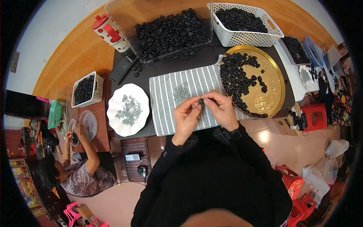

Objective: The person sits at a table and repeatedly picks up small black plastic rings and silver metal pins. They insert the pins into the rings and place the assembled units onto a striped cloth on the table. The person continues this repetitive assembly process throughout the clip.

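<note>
Over a grey-and-white striped cloth (162,117), my left hand (186,116) and my right hand (222,111) meet at the fingertips. Between them they pinch a small black ring-like part (201,101); whether a grey piece is also in the fingers cannot be made out. Just beyond my left fingers, a small heap of thin grey pieces (182,92) lies on the cloth. To the right of my right hand stands a round golden tray (274,85), with many similar black parts (238,73) spread over its left side.
Left of the cloth is a white scalloped plate (115,99) of grey pieces. At the back stand a clear bin (141,56) and a white basket (249,38) of black parts, a phone (123,66) and a dotted tumbler (109,33). Another person (85,176) works at the left.
</note>
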